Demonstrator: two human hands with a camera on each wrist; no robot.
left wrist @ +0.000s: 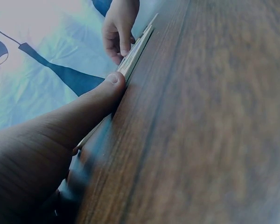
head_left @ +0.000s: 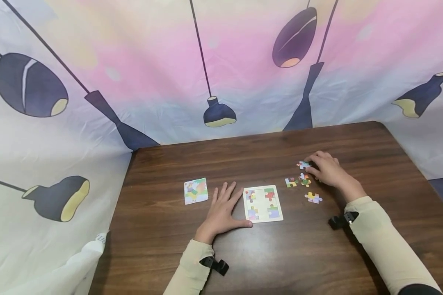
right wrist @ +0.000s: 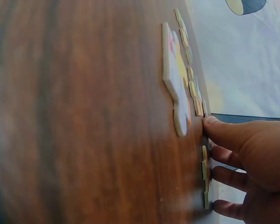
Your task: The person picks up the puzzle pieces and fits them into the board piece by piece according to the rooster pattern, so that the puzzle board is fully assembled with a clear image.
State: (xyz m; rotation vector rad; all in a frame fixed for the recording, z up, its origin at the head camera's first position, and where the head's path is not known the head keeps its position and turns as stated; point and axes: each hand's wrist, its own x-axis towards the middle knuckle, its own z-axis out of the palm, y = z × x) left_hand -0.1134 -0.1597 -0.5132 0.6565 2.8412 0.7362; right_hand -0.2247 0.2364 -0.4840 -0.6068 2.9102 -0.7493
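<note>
My left hand (head_left: 224,211) rests spread on the table beside the pale square puzzle tray (head_left: 278,192). Its thumb touches the tray's near edge, and its fingers reach along the left side. The tray lies flat with a piece in each corner and a bare middle. Over at the right, my right hand (head_left: 327,169) pinches a puzzle piece (head_left: 302,164) between thumb and fingertips, low at the table. Close by lie more loose pieces: a green and red one (head_left: 291,182), a green and orange one (head_left: 304,180) and a yellow and lilac one (head_left: 313,198).
A square picture card (head_left: 196,191) lies left of my left hand. All of this is on a dark brown wooden table (head_left: 162,250). Behind the table hangs a cloth (head_left: 151,61) printed with lamps. Black straps are worn at both wrists.
</note>
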